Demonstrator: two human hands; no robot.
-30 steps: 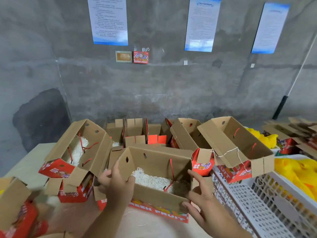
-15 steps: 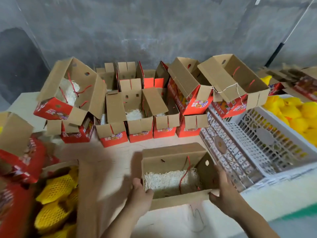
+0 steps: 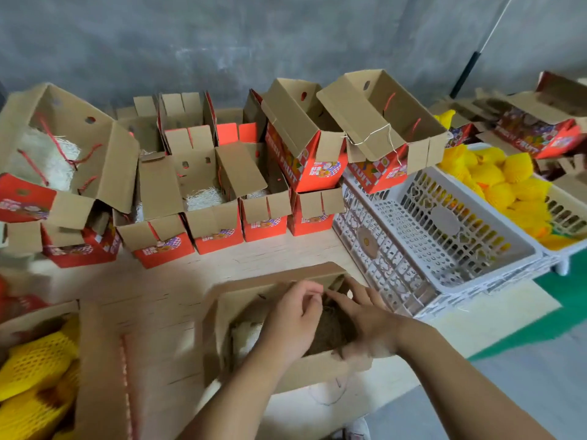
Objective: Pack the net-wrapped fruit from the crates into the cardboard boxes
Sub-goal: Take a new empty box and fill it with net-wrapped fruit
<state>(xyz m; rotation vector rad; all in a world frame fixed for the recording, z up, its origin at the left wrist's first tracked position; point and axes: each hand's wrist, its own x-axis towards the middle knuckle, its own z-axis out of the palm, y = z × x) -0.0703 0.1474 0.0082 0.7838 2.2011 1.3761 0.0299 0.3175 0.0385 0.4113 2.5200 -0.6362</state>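
An open cardboard box (image 3: 219, 315) stands near the table's front edge, with pale shredded filler (image 3: 244, 336) in its bottom. Both my hands reach into it. My left hand (image 3: 290, 322) has its fingers curled, fingertips near the far wall; what they pinch is blurred and hidden. My right hand (image 3: 360, 315) lies beside it with fingers stretched toward the left fingertips. Yellow net-wrapped fruit (image 3: 508, 185) fills a white crate (image 3: 568, 217) at the right. More yellow netted fruit (image 3: 35, 363) lies in a box at the lower left.
An empty white plastic crate (image 3: 444, 236) sits just right of my hands. A row of open red-and-brown boxes (image 3: 216, 223) lines the back of the table, some stacked and tilted. A grey wall rises behind. Green floor shows at the right.
The box has come nearer to the table's front edge. Both hands left its outer sides and went inside it. The view has tilted further down.
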